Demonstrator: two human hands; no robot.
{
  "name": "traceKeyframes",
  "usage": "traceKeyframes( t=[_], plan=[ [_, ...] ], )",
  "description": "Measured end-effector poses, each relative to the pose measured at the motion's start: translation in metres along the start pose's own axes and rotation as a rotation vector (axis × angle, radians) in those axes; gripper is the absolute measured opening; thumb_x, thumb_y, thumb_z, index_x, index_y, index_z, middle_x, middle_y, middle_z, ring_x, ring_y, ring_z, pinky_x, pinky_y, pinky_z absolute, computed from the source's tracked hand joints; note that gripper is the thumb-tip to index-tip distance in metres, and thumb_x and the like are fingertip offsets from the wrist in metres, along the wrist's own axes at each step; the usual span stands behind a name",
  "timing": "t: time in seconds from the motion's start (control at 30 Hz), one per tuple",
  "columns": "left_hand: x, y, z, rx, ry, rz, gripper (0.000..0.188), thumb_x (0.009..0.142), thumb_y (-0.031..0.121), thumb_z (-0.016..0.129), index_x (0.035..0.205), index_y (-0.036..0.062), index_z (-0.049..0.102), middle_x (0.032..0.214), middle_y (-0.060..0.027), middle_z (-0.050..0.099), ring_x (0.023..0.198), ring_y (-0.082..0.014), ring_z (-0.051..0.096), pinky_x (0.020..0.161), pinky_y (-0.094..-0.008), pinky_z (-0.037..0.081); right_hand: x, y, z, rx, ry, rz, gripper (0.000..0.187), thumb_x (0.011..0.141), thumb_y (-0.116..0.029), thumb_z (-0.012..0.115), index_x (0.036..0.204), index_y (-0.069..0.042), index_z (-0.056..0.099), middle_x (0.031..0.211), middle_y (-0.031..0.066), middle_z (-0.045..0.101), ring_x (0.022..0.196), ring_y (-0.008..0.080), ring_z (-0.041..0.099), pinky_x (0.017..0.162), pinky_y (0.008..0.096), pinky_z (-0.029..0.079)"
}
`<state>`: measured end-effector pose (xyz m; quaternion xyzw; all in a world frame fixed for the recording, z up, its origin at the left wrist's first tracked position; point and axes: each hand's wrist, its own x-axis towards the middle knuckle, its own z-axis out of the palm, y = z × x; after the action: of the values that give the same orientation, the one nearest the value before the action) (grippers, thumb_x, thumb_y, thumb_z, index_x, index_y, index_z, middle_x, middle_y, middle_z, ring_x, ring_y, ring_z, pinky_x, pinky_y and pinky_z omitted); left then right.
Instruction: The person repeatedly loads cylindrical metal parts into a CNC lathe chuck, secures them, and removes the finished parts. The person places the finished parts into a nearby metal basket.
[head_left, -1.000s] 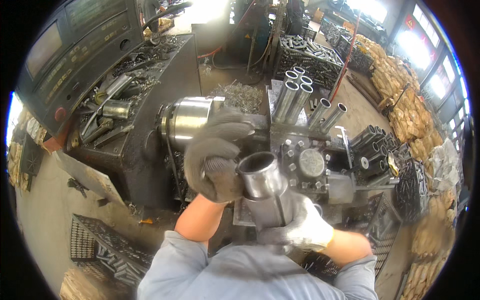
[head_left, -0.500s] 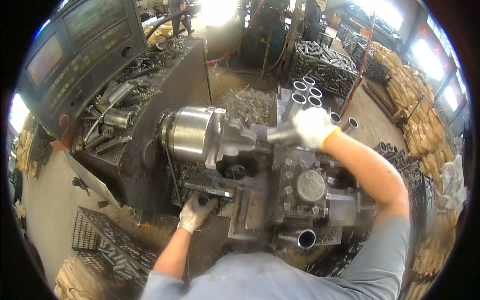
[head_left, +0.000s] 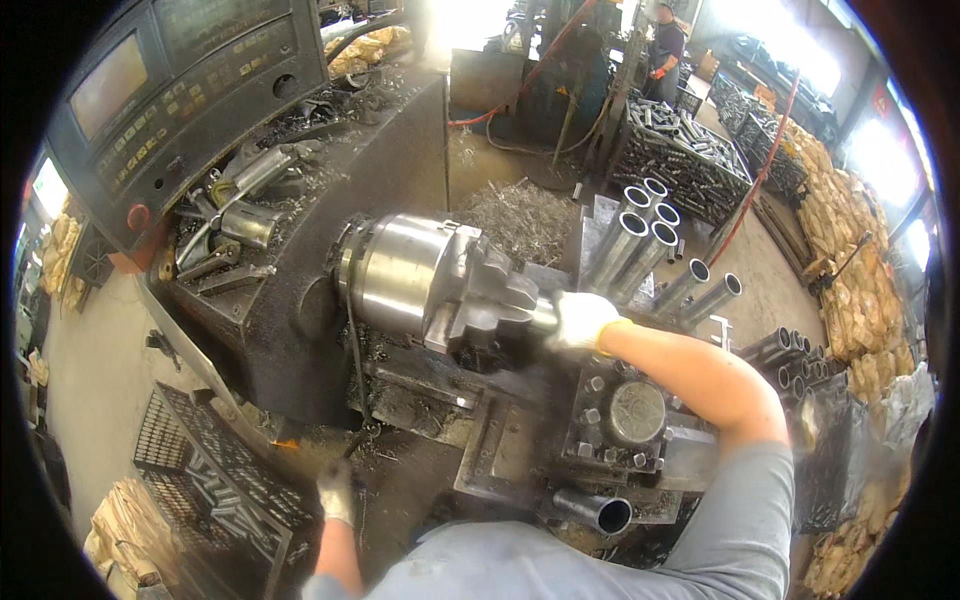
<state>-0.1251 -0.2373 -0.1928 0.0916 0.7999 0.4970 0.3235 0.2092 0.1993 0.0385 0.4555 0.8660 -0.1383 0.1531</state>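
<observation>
My right hand (head_left: pixel 580 320), in a white glove, is closed around a short steel tube (head_left: pixel 545 316) whose end sits in the jaws of the lathe chuck (head_left: pixel 420 275). Only a little of the tube shows between glove and jaws. My left hand (head_left: pixel 338 490), in a grey glove, is low at the machine's front, fingers closed on a thin dark lever (head_left: pixel 355 445) below the chuck. The tool post (head_left: pixel 630 415) with its bolts sits under my right forearm. Another steel tube (head_left: pixel 595 512) lies on the carriage near my body.
Several steel tubes (head_left: pixel 645 235) lean on a rack behind the chuck, with more in a crate (head_left: pixel 690 155) farther back. The control panel (head_left: pixel 170 90) stands upper left above a tray of tools and swarf (head_left: pixel 250 215). A wire basket (head_left: pixel 210 490) sits lower left. A person (head_left: pixel 665 50) stands far back.
My right hand has come down from the rack of tubes to the chuck with a tube. My left hand has dropped lower, from beside the chuck to the lever at the machine's front.
</observation>
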Motion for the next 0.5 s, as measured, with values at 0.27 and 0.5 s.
traceKeyframes(
  t=[0.27, 0.5],
  plan=[
    [0.057, 0.006, -0.050, -0.772, 0.244, -0.066, 0.044, 0.109, 0.057, 0.054, 0.108, 0.0139, 0.063, 0.085, 0.0006, 0.060, 0.071, -0.0191, 0.057, 0.065, -0.0384, 0.045, 0.003, 0.026, -0.032, 0.000, -0.329, -0.038, 0.057, 0.073, -0.049, 0.086, 0.100, 0.001, 0.081, 0.092, 0.0195, 0.079, 0.084, 0.0301, 0.075, 0.079, 0.0437, 0.058],
    [0.078, 0.027, -0.100, -0.984, -0.060, -0.269, 0.040, 0.113, 0.046, 0.045, 0.082, 0.0226, 0.053, 0.062, 0.0068, 0.049, 0.051, -0.0126, 0.043, 0.051, -0.0293, 0.035, 0.040, 0.029, 0.009, 0.459, -0.087, -0.116, 0.077, 0.074, -0.044, 0.090, 0.123, 0.012, 0.069, 0.103, 0.0178, 0.079, 0.090, 0.0229, 0.073, 0.081, 0.0381, 0.059]
  ],
)
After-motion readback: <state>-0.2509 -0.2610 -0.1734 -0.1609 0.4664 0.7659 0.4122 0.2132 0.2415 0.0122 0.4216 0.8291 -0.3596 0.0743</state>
